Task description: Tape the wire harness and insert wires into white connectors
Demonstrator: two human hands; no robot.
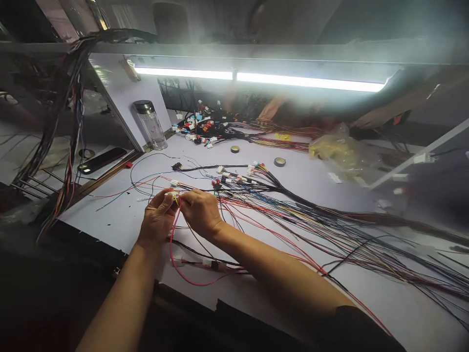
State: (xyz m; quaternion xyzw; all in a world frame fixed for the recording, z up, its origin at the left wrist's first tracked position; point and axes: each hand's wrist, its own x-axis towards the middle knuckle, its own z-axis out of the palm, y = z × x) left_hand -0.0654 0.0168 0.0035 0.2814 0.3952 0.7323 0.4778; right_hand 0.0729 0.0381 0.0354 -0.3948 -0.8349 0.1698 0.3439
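Note:
My left hand [158, 220] and my right hand [200, 211] meet over the white table [120, 215], fingers pinched together on a small white connector [172, 194]. A red wire [176, 254] loops down from the connector between my wrists, with a yellow wire beside it. A wide bundle of red, black and blue wires [311, 220] fans out to the right from a cluster of small connectors [238, 176] just beyond my hands.
A clear bottle with a dark lid [152, 124] stands at the back left. Two tape rolls [235, 148] [280, 162] lie mid-table. A crumpled plastic bag [337, 149] sits at the right. Another person's hand [269, 111] works on a harness across the table. A wire bundle [69, 122] hangs at left.

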